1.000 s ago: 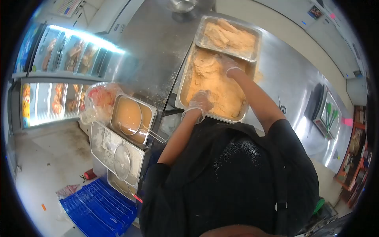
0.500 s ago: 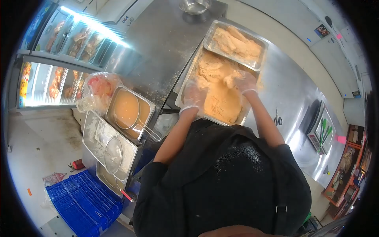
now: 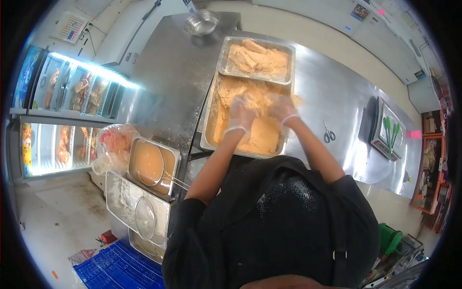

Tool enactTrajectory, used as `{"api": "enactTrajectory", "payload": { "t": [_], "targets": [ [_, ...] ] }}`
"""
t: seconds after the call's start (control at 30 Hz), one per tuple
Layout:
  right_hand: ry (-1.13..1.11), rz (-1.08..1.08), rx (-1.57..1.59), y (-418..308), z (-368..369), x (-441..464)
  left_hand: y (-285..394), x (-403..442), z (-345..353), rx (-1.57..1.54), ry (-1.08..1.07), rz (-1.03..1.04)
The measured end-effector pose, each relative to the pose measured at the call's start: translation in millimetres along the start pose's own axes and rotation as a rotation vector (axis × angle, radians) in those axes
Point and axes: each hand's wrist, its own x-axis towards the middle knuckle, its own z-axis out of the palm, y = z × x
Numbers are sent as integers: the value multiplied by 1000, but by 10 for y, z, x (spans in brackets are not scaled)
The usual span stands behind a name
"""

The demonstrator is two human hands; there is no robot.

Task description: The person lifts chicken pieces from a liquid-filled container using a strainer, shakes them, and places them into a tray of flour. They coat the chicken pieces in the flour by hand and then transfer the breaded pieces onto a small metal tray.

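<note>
A large metal tray (image 3: 210,137) holds orange-tan flour (image 3: 262,139) and coated pieces. My left hand (image 3: 240,115), in a clear glove, is over the left part of the flour, by a coated lump; its fingers are blurred. Across from it, my right hand (image 3: 283,109), also gloved, is over the right part of the flour, with its fingers smeared by motion and loose flour around them. What either hand holds cannot be made out. A smaller tray (image 3: 292,72) of coated pieces (image 3: 257,57) rests on the big tray's far end.
Left of me are a pan of orange liquid (image 3: 150,163) with a strainer, a white-floured pan (image 3: 120,200) with a sieve, a plastic bag (image 3: 114,144) and a blue crate (image 3: 120,267). Scissors (image 3: 329,132) and a scale with green tongs (image 3: 388,132) lie right. A steel bowl (image 3: 202,23) stands behind.
Both hands came up from the flour, the right one with a coated piece half a second ago. Now they are closer together over the tray. The camera view has also shifted.
</note>
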Motion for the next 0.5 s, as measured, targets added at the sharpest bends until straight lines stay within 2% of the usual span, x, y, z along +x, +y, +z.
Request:
{"api": "enactTrajectory", "payload": {
  "t": [0.03, 0.1, 0.13, 0.17, 0.23, 0.27, 0.3, 0.33, 0.4, 0.47, 0.5],
  "targets": [
    [-20, 100, 209, 5, -154, 58, -39, 140, -47, -236, 24, -44],
    [-64, 384, 673, -54, -552, 235, 82, 328, -275, -449, 126, -44],
    [-13, 352, 516, -99, -742, 340, 229, 429, -448, -425, 204, 7],
    [37, 317, 357, -100, -859, 476, 158, 637, -448, -481, 167, -1],
    [80, 356, 295, 355, -685, 932, -105, 1114, -353, -536, 130, -13],
    [81, 357, 296, 447, -621, 1077, -274, 1332, -265, -414, 185, 79],
    [103, 244, 84, 497, -591, 1175, -297, 1390, -285, -292, 238, 170],
    [122, 130, -127, 566, -549, 1200, -336, 1418, -301, -293, 235, 169],
    [130, 156, -207, 552, -497, 1156, -264, 1442, -464, 422, -216, -50],
    [132, 179, -282, 533, -454, 1102, -402, 1385, -541, 460, -221, 18],
    [266, 174, -280, 507, -450, 1011, -436, 1336, -571, 494, -220, 86]
  ]
}}
